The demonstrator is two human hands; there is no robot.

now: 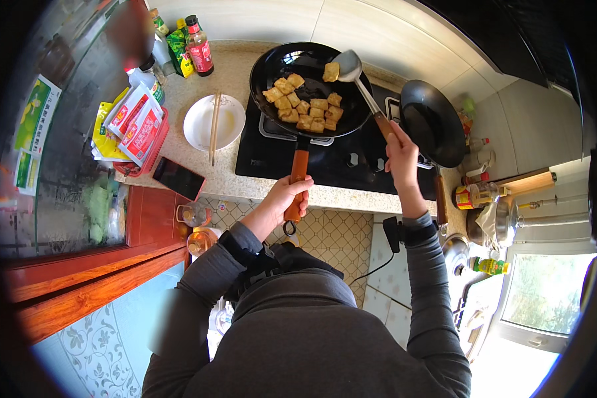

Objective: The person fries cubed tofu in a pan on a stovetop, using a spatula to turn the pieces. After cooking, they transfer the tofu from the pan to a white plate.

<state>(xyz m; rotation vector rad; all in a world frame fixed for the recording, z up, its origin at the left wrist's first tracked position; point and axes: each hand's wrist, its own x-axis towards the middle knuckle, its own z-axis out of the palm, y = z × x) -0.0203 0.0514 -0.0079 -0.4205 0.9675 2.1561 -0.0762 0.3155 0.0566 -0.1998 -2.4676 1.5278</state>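
My left hand (pixel 284 200) is closed round the wooden handle (pixel 300 167) of a black wok (pixel 265 69) on the stove. Inside the wok lie several browned tofu-like cubes (pixel 303 106), mostly in its middle and lower part. In my right hand (pixel 402 156) is a spatula (pixel 366 89) with a metal blade and a brown grip. Its blade is at the wok's upper right rim, beside a lone browned cube (pixel 331 71); I cannot tell whether that cube touches the blade.
Left of the stove (pixel 259 156) stand a white bowl (pixel 196 136) with chopsticks (pixel 215 129) across it, a dark phone (pixel 178 178), a red basket (pixel 158 142) of packets and a sauce bottle (pixel 199 48). A second black pan (pixel 434 123) sits at right.
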